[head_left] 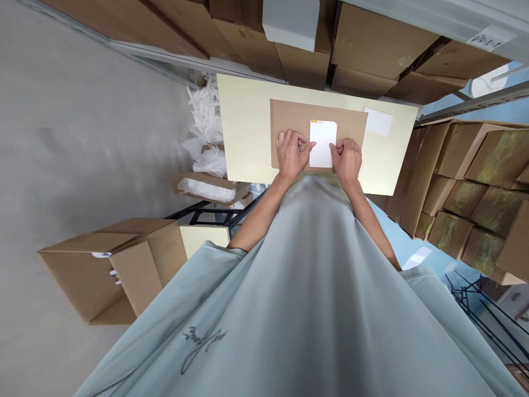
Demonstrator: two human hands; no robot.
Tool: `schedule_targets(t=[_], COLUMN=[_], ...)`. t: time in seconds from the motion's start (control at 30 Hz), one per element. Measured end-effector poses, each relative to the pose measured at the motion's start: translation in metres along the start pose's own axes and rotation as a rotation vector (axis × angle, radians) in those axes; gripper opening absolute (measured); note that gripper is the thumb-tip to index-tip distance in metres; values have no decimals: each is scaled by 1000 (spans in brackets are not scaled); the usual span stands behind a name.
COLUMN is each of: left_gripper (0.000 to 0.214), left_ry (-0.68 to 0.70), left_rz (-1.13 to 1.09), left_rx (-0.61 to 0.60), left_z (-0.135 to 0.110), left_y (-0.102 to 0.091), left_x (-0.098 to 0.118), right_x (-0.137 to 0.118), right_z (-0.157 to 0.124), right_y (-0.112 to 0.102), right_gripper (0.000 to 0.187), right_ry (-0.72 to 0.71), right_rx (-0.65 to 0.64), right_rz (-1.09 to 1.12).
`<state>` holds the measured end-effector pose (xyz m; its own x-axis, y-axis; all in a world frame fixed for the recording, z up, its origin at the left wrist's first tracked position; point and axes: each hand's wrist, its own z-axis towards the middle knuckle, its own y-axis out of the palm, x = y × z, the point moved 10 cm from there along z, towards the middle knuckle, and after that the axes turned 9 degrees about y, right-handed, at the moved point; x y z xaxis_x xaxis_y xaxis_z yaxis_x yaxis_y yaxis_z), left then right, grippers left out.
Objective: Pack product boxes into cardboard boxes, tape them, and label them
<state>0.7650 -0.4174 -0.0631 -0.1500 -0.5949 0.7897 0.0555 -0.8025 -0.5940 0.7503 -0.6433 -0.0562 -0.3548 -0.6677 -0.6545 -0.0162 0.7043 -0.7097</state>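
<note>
A white sheet (pixel 323 149) with a small yellow mark at its top left corner lies over a flat brown cardboard piece (pixel 289 114). The cardboard rests on a pale yellow tabletop (pixel 243 132). My left hand (pixel 291 151) has its fingers curled, and its thumb tip presses the sheet's left edge. Opposite it, the thumb of my right hand (pixel 347 159) meets the right edge, with the other fingers bent inward. Whether any fingertips reach under the sheet is hidden. Another white paper (pixel 378 121) lies at the cardboard's upper right corner.
Cardboard boxes (pixel 380 41) fill the shelf behind the table. More boxes (pixel 475 187) are stacked at the right. An open carton (pixel 119 270) stands at the lower left on grey floor (pixel 82 138). White packing scraps (pixel 205 110) are heaped left of the table.
</note>
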Motion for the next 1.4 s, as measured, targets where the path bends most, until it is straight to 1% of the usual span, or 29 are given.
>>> schedule_targets(t=[0.07,0.17,0.23,0.3,0.43,0.53,0.6,0.73,0.8,0.87,1.03,1.13,1.23,1.33,1.4], left_gripper=[57,65,69,72,81,83,81,77,77,78,79,79,78,75,74], left_ry=[49,157,227,269,276,256,255,313,325,307,229,219,233,269,270], left_rz=[54,136,156,164,193,215,222,208,217,235,239,224,208,188,199], left_rx=[-60,-222,-313,-370,-430,-451,-456,-509,-531,-525,-466,-460,-454,-491,-514], left_z=[0,1,4,9,17,18,16,11,11,11,9,8,6,0,-4], left_y=[6,23,31,33,28,26,28,37,38,34,16,14,20,32,36], left_x=[6,23,34,39,33,29,31,42,42,38,24,26,36,49,49], right_x=[-12,-38,-47,-48,-36,-31,-32,-41,-42,-38,-22,-22,-31,-40,-41], right_z=[-5,-13,-15,-11,3,8,7,0,-1,-1,-2,-6,-12,-19,-21], right_y=[8,29,41,45,37,33,36,47,46,40,27,24,29,39,38], right_gripper=[41,61,70,77,86,85,81,77,77,79,80,81,79,74,73], right_ry=[-81,-283,-373,-398,-357,-318,-311,-365,-381,-367,-289,-267,-269,-310,-326], right_rx=[-41,-131,-181,-206,-188,-164,-159,-215,-227,-209,-135,-86,-80,-147,-174], right_rz=[-99,-265,-326,-348,-372,-376,-377,-410,-425,-435,-450,-456,-484,-522,-525])
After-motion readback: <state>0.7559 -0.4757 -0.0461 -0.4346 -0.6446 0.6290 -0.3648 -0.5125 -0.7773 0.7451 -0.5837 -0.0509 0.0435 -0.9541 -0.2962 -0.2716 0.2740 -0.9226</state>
